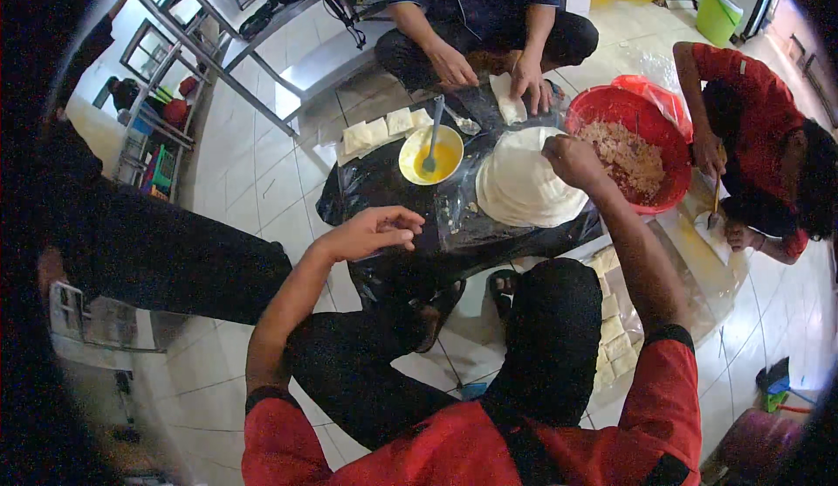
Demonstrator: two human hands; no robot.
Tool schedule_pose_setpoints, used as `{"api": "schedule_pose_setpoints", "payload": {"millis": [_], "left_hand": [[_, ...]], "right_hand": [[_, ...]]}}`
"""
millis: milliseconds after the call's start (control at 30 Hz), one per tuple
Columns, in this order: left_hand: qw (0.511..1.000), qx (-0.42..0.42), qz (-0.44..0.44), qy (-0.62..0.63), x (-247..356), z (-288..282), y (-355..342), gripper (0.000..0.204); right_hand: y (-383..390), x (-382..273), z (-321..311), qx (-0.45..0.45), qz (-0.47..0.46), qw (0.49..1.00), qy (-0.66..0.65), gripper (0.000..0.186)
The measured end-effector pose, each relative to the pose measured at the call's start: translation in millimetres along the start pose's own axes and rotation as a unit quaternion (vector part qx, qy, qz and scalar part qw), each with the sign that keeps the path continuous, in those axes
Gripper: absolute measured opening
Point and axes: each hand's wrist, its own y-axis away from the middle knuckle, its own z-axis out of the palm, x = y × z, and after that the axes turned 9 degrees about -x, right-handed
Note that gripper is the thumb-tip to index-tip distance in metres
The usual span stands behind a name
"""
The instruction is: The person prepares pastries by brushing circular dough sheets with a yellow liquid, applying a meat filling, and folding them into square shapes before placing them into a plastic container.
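My left hand point(386, 229) hovers over the black plastic-covered low surface point(375, 207), fingers curled loosely apart, holding nothing visible. My right hand point(572, 159) is closed at the upper right edge of a tall stack of round white dough sheets point(522, 194); what its fingers grip is hidden. Right of it sits a red basin point(663, 119) with crumbly pale filling point(630, 167). A yellow bowl point(408, 167) of yellow liquid, with a grey-handled brush point(429, 159) in it, is left of the stack. Folded white pieces point(375, 135) lie at the back left.
A person opposite point(467, 6) handles a dough piece point(508, 98). A red-sleeved person point(768, 102) at right works with a utensil point(716, 198); a person in black point(175, 242) is at left. More folded pieces point(615, 346) lie beside my right knee. Metal racks point(227, 58) stand back left.
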Motion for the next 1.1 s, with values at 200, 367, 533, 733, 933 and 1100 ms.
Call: {"api": "schedule_pose_setpoints", "payload": {"millis": [200, 367, 533, 733, 933, 1100], "left_hand": [[0.999, 0.041, 0.024, -0.003, -2.7, -1.4, -6.0, 0.038], [0.982, 0.152, 0.086, -0.066, -6.5, -8.4, -17.2, 0.055], [0.946, 0.205, 0.203, -0.146, -5.3, -3.0, -34.6, 0.069], [0.962, 0.201, 0.131, 0.133, -59.2, -7.4, -31.5, 0.041], [0.949, 0.244, 0.154, 0.131, -119.7, -4.7, -12.9, 0.021], [0.941, 0.319, 0.108, 0.031, -127.4, -23.7, 15.2, 0.019]], "right_hand": [[-25.4, -21.4, -52.9, -0.014, 0.002, 1.000, 0.014, 0.019], [-46.5, -94.3, -91.8, -0.050, -0.031, 0.989, -0.137, 0.030], [-63.7, -163.2, -81.5, -0.171, 0.057, 0.867, -0.464, 0.033], [-88.3, -196.6, -11.4, -0.258, 0.077, 0.843, -0.466, 0.043], [-91.0, -235.8, 28.9, -0.310, -0.083, 0.858, -0.401, 0.029], [-110.4, -245.5, 21.1, -0.286, -0.139, 0.921, -0.225, 0.025]]}}
